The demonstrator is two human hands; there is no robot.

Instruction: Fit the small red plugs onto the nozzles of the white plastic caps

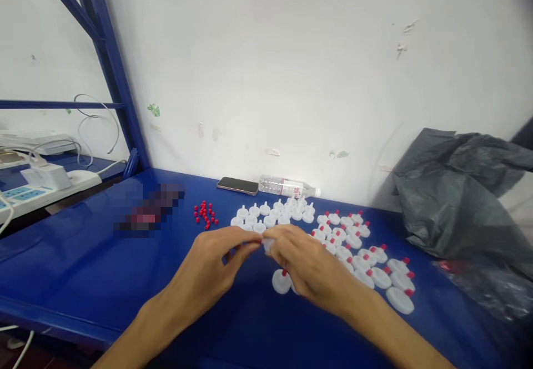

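Observation:
Both my hands meet over the blue table [83, 269]. My left hand [212, 263] and my right hand [303, 263] pinch together on one small white plastic cap [268, 245] held between their fingertips. Just below my right hand lies a white cap with a red plug [281, 281]. Beyond the hands sits a cluster of plain white caps [270, 213]. To the right are rows of white caps fitted with red plugs [375, 263]. A small heap of loose red plugs [205, 215] lies to the left of the plain caps.
A phone [237, 185] and a lying water bottle [287, 187] rest against the white wall. A dark plastic bag [462, 191] fills the right side. A blue shelf frame [112, 64] and power strips [37, 188] stand at the left.

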